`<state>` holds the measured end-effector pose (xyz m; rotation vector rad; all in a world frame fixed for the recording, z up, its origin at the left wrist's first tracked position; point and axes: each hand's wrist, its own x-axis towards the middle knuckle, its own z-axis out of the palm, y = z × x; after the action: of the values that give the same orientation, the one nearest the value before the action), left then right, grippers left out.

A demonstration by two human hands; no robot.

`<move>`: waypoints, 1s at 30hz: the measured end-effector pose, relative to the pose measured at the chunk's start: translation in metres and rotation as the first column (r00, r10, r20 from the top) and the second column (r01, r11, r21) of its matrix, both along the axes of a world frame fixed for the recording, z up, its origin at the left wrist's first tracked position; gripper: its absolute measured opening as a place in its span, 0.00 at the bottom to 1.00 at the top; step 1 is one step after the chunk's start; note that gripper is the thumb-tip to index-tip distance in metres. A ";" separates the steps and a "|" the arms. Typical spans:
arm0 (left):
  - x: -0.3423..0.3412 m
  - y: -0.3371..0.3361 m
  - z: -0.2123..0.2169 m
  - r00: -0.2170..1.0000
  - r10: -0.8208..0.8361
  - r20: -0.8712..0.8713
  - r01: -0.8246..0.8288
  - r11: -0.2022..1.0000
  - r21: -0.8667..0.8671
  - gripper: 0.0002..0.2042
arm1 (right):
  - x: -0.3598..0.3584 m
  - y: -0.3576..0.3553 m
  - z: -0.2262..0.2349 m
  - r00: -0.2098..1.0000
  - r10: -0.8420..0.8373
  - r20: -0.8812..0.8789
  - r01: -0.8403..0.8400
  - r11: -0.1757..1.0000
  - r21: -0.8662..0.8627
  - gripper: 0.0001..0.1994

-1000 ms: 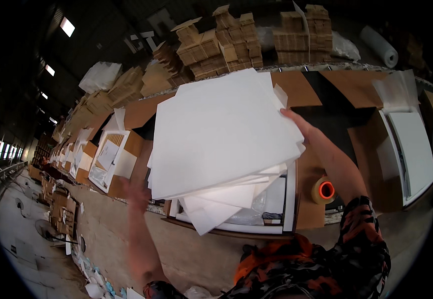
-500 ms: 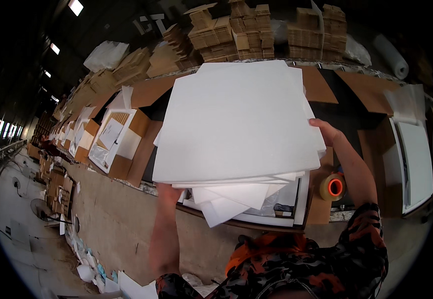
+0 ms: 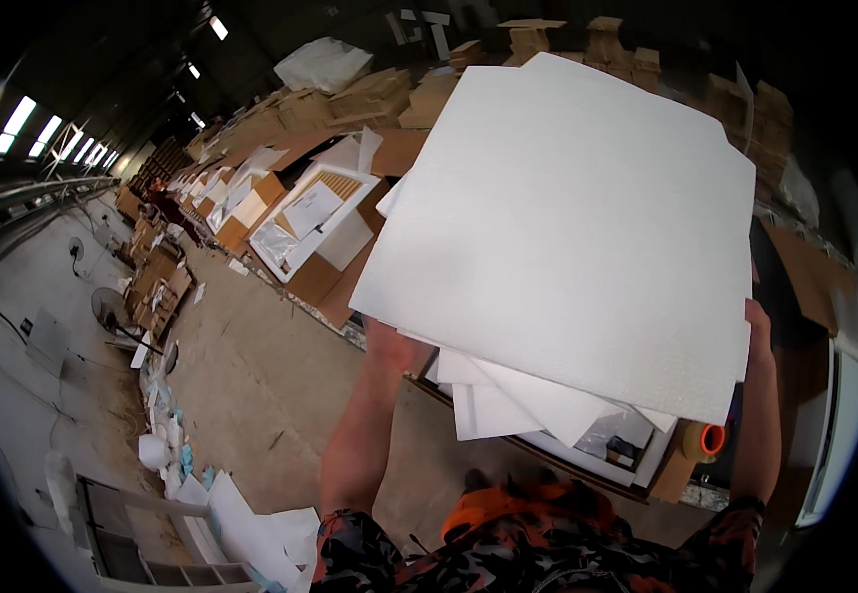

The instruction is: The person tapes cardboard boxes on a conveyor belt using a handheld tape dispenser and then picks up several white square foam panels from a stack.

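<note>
A stack of large white foam sheets [image 3: 567, 237] is held up between my two hands and fills the middle of the view. My left hand [image 3: 396, 348] grips the near left edge from below, its fingers hidden under the sheets. At the right edge my right hand [image 3: 758, 331] is closed on the stack, fingers partly hidden. The lower sheets [image 3: 508, 400] lie unevenly and stick out toward me. Under them, mostly covered, is an open carton with a white-framed piece [image 3: 597, 463] and clear plastic inside.
A tape roll [image 3: 703, 442] with an orange core sits right of the covered carton. Open cartons holding white-framed pieces [image 3: 315, 212] run in a line to the far left. Flat cardboard stacks [image 3: 370, 94] stand behind. A floor fan [image 3: 113, 311] and white panels [image 3: 261, 524] are at the left.
The view has swung left, showing more of the carton line and floor. The foam stack now looks larger, higher and slanted, farther right in view, still held by both hands.
</note>
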<state>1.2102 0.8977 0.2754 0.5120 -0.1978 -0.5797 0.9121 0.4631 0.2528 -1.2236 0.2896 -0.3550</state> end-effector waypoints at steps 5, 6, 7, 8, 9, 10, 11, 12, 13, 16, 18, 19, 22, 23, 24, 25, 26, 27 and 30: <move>0.058 0.048 -0.033 0.691 0.153 0.706 -0.556 0.737 0.384 0.21 | 0.043 0.078 0.031 0.993 -0.114 0.018 0.114 0.993 0.001 0.28; 0.068 0.055 -0.035 0.529 0.082 0.844 -0.699 0.606 0.379 0.20 | 0.048 0.090 0.037 0.988 -0.153 0.010 0.153 0.988 -0.015 0.28; 0.076 0.071 -0.032 0.331 -0.018 0.944 -0.841 0.447 0.304 0.18 | 0.057 0.094 0.033 0.984 -0.180 0.000 0.180 0.984 -0.017 0.28; 0.091 0.090 -0.041 0.297 -0.051 0.954 -0.864 0.412 0.291 0.18 | 0.066 0.099 0.026 0.991 -0.133 -0.019 0.131 0.988 -0.087 0.27; 0.108 0.105 -0.054 0.268 -0.085 0.960 -0.882 0.380 0.280 0.18 | 0.073 0.102 0.017 0.994 -0.100 -0.044 0.092 0.984 -0.155 0.27; 0.105 0.103 -0.064 0.475 0.019 0.880 -0.735 0.559 0.385 0.22 | 0.080 0.107 0.015 1.000 -0.030 -0.001 0.030 0.988 -0.148 0.26; 0.103 0.099 -0.077 0.675 0.106 0.730 -0.564 0.712 0.418 0.26 | 0.088 0.120 0.012 0.999 0.036 0.032 -0.032 0.990 -0.138 0.26; 0.077 0.089 -0.068 0.893 0.115 0.434 -0.283 0.896 0.344 0.33 | 0.086 0.135 0.004 0.998 -0.058 -0.003 0.058 0.996 -0.073 0.26; 0.094 0.103 -0.085 0.962 0.089 0.257 -0.136 0.976 0.171 0.34 | 0.091 0.155 -0.001 0.988 -0.154 -0.016 0.154 0.988 -0.011 0.25; 0.085 0.161 -0.125 0.973 -0.210 0.095 0.209 0.978 0.023 0.47 | 0.102 0.187 -0.030 0.973 -0.166 -0.159 0.181 0.979 0.090 0.31; 0.075 0.191 -0.166 0.994 -0.093 0.050 0.079 0.968 0.239 0.47 | 0.115 0.222 -0.003 0.980 -0.182 -0.085 0.189 0.978 0.086 0.29; 0.065 0.178 -0.166 0.987 -0.156 0.045 0.141 0.961 0.239 0.47 | 0.111 0.225 0.004 0.966 -0.243 -0.090 0.251 0.964 0.086 0.29; 0.045 0.156 -0.147 0.951 -0.264 0.162 0.215 0.939 0.269 0.42 | 0.084 0.229 0.001 0.952 -0.269 -0.146 0.286 0.952 0.108 0.28; 0.045 0.151 -0.132 0.954 -0.278 0.115 0.230 0.919 0.319 0.39 | 0.083 0.230 -0.004 0.961 -0.263 -0.088 0.273 0.952 0.140 0.27; 0.046 0.147 -0.125 0.956 -0.286 0.067 0.243 0.898 0.367 0.37 | 0.080 0.232 -0.005 0.967 -0.254 -0.030 0.255 0.952 0.169 0.26; 0.047 0.144 -0.126 0.952 -0.299 0.066 0.257 0.897 0.359 0.37 | 0.075 0.233 -0.004 0.963 -0.268 -0.031 0.269 0.950 0.161 0.26; 0.051 0.142 -0.127 0.961 -0.276 0.028 0.254 0.915 0.312 0.36 | 0.074 0.234 0.002 0.944 -0.327 -0.038 0.327 0.924 0.200 0.26; 0.051 0.140 -0.129 0.966 -0.258 -0.014 0.252 0.931 0.263 0.35 | 0.070 0.234 0.007 0.921 -0.386 -0.047 0.385 0.892 0.237 0.26; 0.055 0.150 -0.151 0.988 -0.156 -0.023 0.157 0.961 0.228 0.34 | 0.047 0.210 0.022 0.886 -0.460 0.065 0.433 0.868 0.244 0.27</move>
<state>1.2654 1.0476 0.1244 0.7237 -0.1682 -0.7634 0.9593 0.6734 0.2748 -0.8983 0.4976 -0.7775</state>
